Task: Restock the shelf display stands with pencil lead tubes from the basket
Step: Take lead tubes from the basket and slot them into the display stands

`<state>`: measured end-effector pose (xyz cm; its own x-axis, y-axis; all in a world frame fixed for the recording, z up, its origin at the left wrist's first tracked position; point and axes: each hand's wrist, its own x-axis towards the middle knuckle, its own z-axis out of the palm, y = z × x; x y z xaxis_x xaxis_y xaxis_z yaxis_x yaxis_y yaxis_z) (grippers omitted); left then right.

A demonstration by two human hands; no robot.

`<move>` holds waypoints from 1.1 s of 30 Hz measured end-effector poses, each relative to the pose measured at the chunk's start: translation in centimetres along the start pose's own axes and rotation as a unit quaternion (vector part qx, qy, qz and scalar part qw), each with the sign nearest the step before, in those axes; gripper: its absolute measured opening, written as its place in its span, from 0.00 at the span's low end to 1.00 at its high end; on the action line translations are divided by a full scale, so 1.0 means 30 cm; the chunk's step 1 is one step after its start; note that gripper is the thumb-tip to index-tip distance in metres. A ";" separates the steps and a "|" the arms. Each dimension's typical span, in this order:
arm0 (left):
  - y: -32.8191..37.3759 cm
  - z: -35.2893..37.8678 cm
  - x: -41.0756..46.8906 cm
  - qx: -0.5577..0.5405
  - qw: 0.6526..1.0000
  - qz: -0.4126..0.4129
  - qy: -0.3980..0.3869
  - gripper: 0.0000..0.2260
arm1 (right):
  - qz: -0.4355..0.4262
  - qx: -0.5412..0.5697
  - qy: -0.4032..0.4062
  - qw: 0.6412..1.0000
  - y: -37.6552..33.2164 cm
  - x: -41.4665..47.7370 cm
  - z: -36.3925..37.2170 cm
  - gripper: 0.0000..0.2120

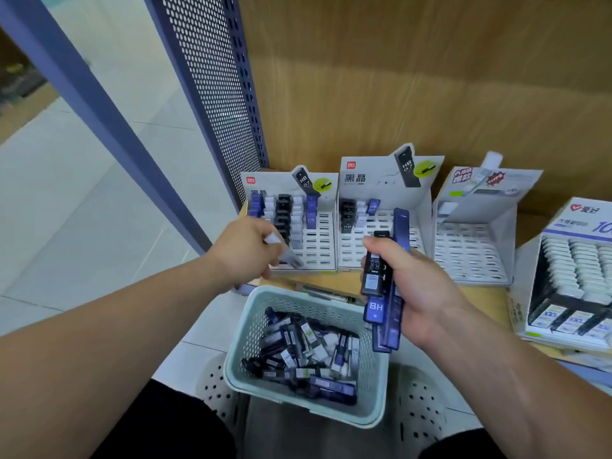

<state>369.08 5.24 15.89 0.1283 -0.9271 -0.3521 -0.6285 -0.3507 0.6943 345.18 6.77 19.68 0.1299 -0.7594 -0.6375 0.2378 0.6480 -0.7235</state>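
Note:
A pale green basket [377, 385] sits between my knees, holding several black, blue and clear pencil lead tubes [304, 352]. My left hand [245, 250] pinches one clear tube [286, 251] over the front rows of the left display stand [323, 240], whose back slots hold blue, white and black tubes. My right hand [414, 279] grips a bunch of blue and black tubes [384, 286] in front of the middle stand [381, 226], which has a few tubes in its back left slots. A third stand [470, 250] to the right holds one white tube.
A box of white and black items [576, 279] stands at the far right on the wooden shelf. A perforated blue metal panel [212, 81] rises at the left. A wooden back wall [430, 77] closes the shelf. White stool seats show beneath the basket.

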 end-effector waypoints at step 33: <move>-0.059 0.069 0.220 0.358 0.895 0.255 0.081 0.08 | 0.033 -0.006 0.017 0.999 -0.023 0.120 -0.046 0.10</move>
<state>369.47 0.01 11.02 -0.2415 -0.9699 0.0314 -0.9600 0.2435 0.1383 344.14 3.66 17.52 0.1120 -0.7133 -0.6918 0.2174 0.6969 -0.6834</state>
